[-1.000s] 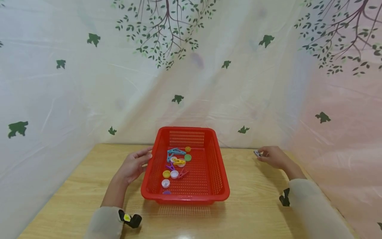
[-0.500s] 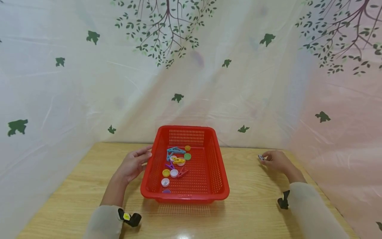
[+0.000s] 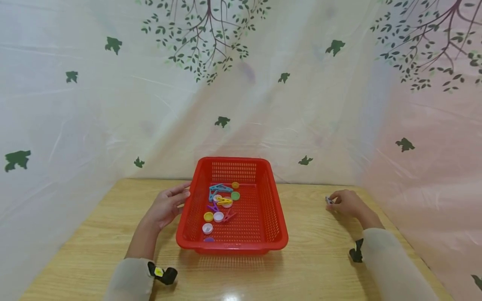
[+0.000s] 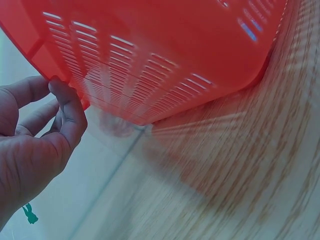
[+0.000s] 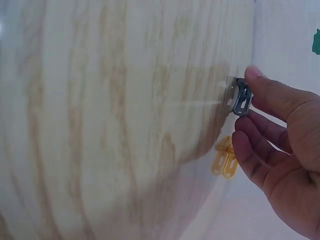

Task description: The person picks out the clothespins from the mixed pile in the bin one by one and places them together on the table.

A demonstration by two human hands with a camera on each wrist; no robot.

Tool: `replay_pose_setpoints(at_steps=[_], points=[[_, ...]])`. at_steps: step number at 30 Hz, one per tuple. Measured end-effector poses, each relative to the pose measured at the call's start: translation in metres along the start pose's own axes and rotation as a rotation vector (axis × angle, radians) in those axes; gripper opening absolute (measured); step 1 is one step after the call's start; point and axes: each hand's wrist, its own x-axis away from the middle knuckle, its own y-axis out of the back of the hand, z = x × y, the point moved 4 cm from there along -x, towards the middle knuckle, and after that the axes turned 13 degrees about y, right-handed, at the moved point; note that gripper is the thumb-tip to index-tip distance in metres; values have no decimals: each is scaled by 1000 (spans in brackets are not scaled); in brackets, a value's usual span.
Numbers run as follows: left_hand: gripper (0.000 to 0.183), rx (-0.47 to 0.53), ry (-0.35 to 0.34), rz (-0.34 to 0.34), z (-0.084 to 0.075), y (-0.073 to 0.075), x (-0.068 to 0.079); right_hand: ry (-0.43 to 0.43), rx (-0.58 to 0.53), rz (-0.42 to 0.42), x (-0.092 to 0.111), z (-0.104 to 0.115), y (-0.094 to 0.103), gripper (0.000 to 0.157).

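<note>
At the left side of a red plastic basket (image 3: 280, 200), my left hand (image 3: 167, 205) grips the rim. The left wrist view shows fingers and thumb of that hand (image 4: 47, 125) at the edge of the basket (image 4: 165, 30). To the right, my right hand (image 3: 348, 203) pinches a small grey clothes peg (image 3: 329, 200) low over the table. In the right wrist view the grey peg (image 5: 243, 98) sits between thumb and finger of this hand (image 5: 290, 135). A yellow clothes peg (image 5: 226, 157) lies close by its lower fingers. The head view does not show that yellow peg.
Inside the basket lie blue pegs (image 3: 221, 188), a yellow peg (image 3: 224, 201), a pink peg (image 3: 229, 215), a purple peg (image 3: 213, 207) and several bottle caps (image 3: 218, 216). A patterned sheet (image 3: 241, 138) hangs behind the wooden table (image 3: 312, 259).
My right hand has shifted slightly right and toward me with the grey clothes peg. My left hand has stayed on the basket. The head view has tilted slightly.
</note>
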Motion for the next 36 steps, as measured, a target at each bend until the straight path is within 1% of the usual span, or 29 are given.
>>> replay_pose_setpoints(at_steps=[9,13,18,22,25,32,36], points=[[53,0,-5,-6,0,1,0,-34,-10,4,1,-5,2,34],[51,-6,-10,-18,0,2,1,-31,6,-9,1,-5,2,34],[51,-25,-9,-13,2,1,-1,-19,24,-25,3,-1,6,37],[51,-35,-11,-9,2,1,-1,26,58,-52,2,3,15,39],[51,-37,-11,-10,2,1,-2,61,87,-66,1,6,25,38],[52,-35,-6,-11,3,1,-2,63,111,-31,-7,18,47,36],[53,-33,-6,-13,3,1,-1,81,118,-35,-16,30,56,34]])
